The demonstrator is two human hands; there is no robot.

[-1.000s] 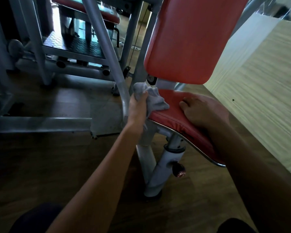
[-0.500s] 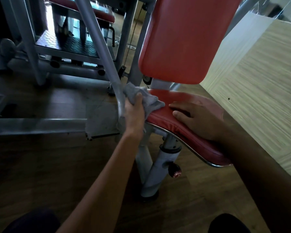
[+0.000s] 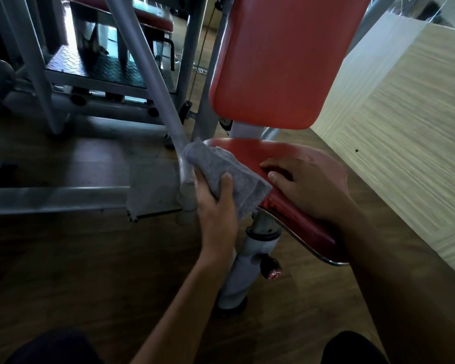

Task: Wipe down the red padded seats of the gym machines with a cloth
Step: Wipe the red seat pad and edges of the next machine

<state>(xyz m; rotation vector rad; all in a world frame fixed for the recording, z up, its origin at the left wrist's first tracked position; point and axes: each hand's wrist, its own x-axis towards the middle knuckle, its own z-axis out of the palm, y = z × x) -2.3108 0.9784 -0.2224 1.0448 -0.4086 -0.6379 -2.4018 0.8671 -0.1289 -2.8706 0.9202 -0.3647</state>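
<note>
Our left hand has closed its grip around the grey cloth and slid it along the red seat edge, now at nine o'clock of our right hand, which rests flat with fingers spread; wiping continues.

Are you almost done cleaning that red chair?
Can't tell what's finished; no wiped patch shows. In hand: the left hand holds the grey cloth at the left edge of the red seat pad, while the right hand rests flat on top. Probably left: the part under that hand, the red backrest, and another red pad on the machine behind.
</note>
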